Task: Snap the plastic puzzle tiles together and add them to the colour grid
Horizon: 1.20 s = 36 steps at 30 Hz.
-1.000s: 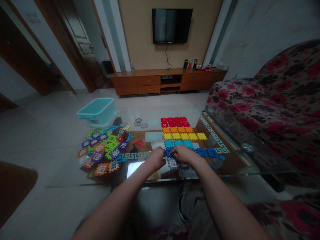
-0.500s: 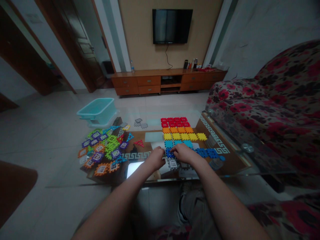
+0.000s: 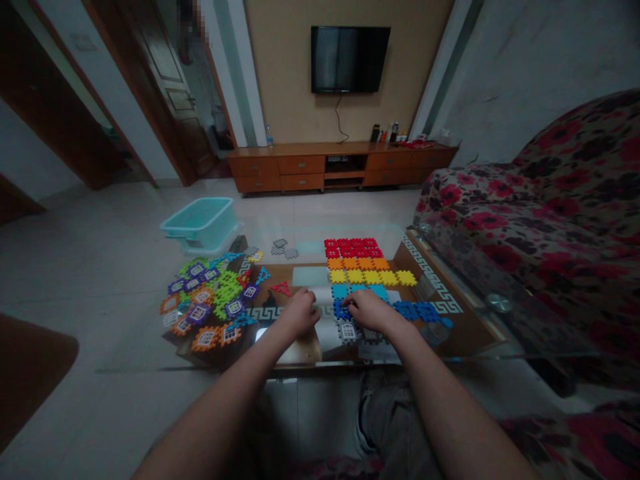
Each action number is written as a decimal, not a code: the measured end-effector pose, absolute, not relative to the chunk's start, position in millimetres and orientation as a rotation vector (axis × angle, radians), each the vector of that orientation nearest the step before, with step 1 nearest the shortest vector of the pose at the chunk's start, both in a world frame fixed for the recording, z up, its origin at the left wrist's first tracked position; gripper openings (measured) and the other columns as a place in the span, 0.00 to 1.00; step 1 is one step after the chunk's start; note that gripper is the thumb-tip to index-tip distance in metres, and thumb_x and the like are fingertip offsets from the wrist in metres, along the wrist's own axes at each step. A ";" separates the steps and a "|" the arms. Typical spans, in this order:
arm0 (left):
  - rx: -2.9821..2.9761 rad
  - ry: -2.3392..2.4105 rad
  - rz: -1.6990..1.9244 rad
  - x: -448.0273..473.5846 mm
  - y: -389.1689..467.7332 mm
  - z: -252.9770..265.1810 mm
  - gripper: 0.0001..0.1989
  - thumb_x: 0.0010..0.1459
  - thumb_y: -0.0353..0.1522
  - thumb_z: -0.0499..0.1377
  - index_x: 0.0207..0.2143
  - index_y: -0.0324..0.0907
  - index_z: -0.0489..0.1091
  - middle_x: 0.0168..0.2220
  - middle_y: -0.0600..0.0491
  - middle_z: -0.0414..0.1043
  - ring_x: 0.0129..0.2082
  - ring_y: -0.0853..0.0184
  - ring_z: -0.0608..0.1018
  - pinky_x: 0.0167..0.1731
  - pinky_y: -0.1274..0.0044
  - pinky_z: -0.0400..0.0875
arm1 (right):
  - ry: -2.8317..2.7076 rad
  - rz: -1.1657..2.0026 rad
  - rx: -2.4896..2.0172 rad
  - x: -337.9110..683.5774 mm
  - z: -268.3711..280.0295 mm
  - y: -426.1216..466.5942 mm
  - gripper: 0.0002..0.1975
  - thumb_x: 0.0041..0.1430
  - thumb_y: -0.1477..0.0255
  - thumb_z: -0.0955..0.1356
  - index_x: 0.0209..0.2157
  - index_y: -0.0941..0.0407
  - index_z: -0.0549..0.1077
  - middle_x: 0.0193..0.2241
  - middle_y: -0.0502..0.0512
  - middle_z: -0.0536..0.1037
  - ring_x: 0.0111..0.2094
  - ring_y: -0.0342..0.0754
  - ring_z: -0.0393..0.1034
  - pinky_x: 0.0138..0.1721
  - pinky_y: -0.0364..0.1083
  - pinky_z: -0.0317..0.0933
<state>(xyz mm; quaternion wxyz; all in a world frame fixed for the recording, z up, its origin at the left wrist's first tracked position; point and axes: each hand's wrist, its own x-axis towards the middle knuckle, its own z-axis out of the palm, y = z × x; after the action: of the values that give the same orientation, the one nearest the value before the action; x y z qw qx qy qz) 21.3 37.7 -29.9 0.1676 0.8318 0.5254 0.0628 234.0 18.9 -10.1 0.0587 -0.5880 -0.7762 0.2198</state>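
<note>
Head view is showing a trousered leg nearest, below the front edge of a glass table. On the glass, a grey window tile is lying just nearer than the blue tile at the left end of a blue row. The right hand is keeping its place, bent fingers reaching that blue tile; whether they are pinching it, I cannot tell. The left hand, which was close beside the tile half a second ago, is now sitting farther left, apart from it, with fingers curled; whether it is holding anything, I cannot tell. Beyond, light-blue tiles, yellow tiles, orange tiles and red tiles are lying in order, while a mixed heap is spreading at the left, unchanged. Farther off, a turquoise tub is standing before a wooden cabinet. The whole scene is appearing slightly lower and further right, and a partly pixelated dark shape is newly showing in the doorway.
</note>
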 end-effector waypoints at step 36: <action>2.042 2.362 0.211 -118.6 102.8 -78.9 0.36 0.63 0.49 0.43 0.66 0.38 0.55 0.68 0.39 0.50 0.67 0.46 0.54 0.62 0.55 0.50 | -2.044 0.398 -2.037 225.7 10.4 19.8 0.15 0.62 0.74 0.61 0.43 0.55 0.78 0.42 0.58 0.81 0.45 0.51 0.74 0.44 0.44 0.60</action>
<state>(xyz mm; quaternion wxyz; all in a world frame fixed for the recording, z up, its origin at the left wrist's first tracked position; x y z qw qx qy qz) -118.6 102.8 -78.9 0.0061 0.6524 0.7549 0.0675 225.7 19.8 10.4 0.1141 -0.6946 -0.6972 0.1358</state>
